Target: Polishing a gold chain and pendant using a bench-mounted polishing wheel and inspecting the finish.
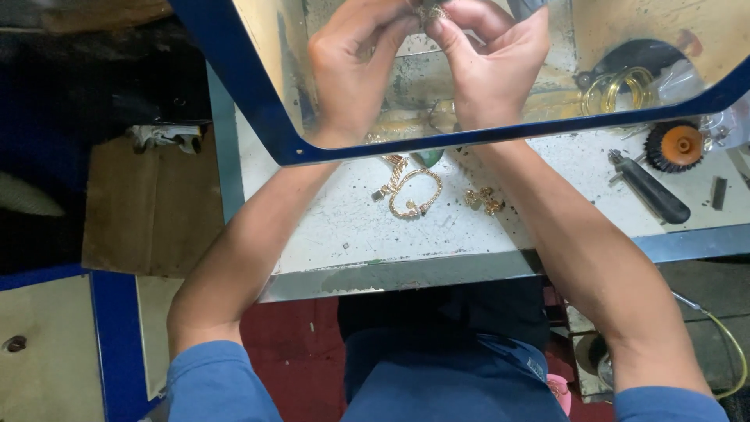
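- While both hands work behind the blue-framed clear shield (pixel 258 94), a small gold jewellery piece (pixel 429 11) sits pinched between them; glittery, partly hidden by fingers.
- Left hand (pixel 355 66): fingertips clenched on the piece. Right hand (pixel 492 62): likewise grasping it.
- Below the shield, on the white bench top (pixel 344 227): gold chain bracelet (pixel 414 194), looped; small gold clasps (pixel 484 200) just right of it.
- Right of the shield's lower edge: black-handled tool (pixel 652 190), orange-centred brush wheel (pixel 673 146).
- Behind the shield, right: coil of yellow wire (pixel 621 90).

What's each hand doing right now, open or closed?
Left hand: closed, fingers pinching the small gold piece.
Right hand: closed, fingers pinching the same gold piece.
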